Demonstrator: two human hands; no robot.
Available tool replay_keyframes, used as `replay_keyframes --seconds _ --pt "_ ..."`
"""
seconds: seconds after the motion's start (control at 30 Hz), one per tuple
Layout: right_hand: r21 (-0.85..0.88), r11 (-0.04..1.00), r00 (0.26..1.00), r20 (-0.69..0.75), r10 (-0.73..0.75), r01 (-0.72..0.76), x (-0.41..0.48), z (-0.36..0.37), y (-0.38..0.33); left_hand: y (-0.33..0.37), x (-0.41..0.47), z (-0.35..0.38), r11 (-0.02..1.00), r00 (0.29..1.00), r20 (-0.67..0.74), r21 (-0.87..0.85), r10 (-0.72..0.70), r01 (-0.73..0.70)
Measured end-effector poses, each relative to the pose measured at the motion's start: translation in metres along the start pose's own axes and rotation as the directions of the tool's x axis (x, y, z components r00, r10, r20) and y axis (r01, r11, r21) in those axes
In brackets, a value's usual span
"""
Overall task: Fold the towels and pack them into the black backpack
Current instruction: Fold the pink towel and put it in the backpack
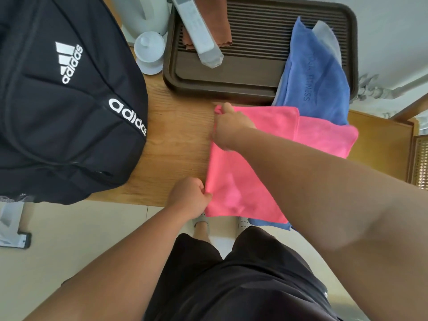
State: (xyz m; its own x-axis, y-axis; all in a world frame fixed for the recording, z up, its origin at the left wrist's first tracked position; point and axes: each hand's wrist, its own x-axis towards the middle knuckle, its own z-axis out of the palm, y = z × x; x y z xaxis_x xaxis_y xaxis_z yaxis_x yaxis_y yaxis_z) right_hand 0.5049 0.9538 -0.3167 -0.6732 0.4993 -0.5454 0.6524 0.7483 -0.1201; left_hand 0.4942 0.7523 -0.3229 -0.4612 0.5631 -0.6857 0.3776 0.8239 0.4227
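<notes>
A pink towel point(234, 179) lies on the wooden table point(178, 126), partly folded, with a second pink layer showing at the right. My left hand point(190, 198) pinches its near left corner at the table's front edge. My right hand point(228, 128) pinches the far left corner. A blue towel point(317, 84) lies beyond, draped over the tray's right end, and blue cloth also shows under the pink towel's near edge. The black backpack point(58, 100) with white lettering lies on the table's left side, apart from both hands.
A dark brown slatted tray point(261, 47) stands at the back, holding a grey wrapped pack point(199, 31) and a brown cloth point(217, 24). A white lidded cup point(149, 52) stands beside it, with a white kettle behind. A wooden chair point(382, 144) is at the right.
</notes>
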Motion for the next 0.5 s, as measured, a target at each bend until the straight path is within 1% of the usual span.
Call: replay_keyframes --seconds 0.07,0.13,0.2,0.3,0.4,0.47,0.5 --pt "0.089 0.996 0.999 -0.040 0.011 -0.007 0.000 -0.001 -0.007 -0.004 0.001 -0.006 1.000 1.000 0.018 -0.028 0.004 -0.004" --pt "0.161 0.987 0.995 -0.100 -0.007 0.023 0.000 -0.003 -0.016 -0.008 0.001 -0.017 1.000 1.000 0.017 -0.009 -0.006 0.006" --pt "0.234 0.970 0.988 -0.150 -0.030 0.065 0.003 -0.007 -0.027 -0.014 0.001 -0.033 0.997 1.000 -0.020 0.072 -0.016 0.017" --pt "0.289 0.948 0.979 -0.182 -0.087 0.138 0.002 -0.013 -0.048 -0.029 0.003 -0.057 0.969 0.992 -0.124 0.238 -0.034 0.063" --pt "0.301 0.929 0.973 -0.147 -0.176 0.214 -0.002 -0.016 -0.066 -0.043 0.002 -0.073 0.907 0.986 -0.164 0.407 -0.044 0.108" --pt "0.292 0.932 0.977 -0.083 -0.198 0.214 -0.007 -0.013 -0.069 -0.047 0.000 -0.074 0.879 0.988 -0.144 0.462 -0.053 0.114" --pt "0.297 0.935 0.981 -0.062 -0.185 0.195 -0.010 -0.011 -0.067 -0.047 -0.002 -0.073 0.880 0.990 -0.134 0.466 -0.033 0.093"
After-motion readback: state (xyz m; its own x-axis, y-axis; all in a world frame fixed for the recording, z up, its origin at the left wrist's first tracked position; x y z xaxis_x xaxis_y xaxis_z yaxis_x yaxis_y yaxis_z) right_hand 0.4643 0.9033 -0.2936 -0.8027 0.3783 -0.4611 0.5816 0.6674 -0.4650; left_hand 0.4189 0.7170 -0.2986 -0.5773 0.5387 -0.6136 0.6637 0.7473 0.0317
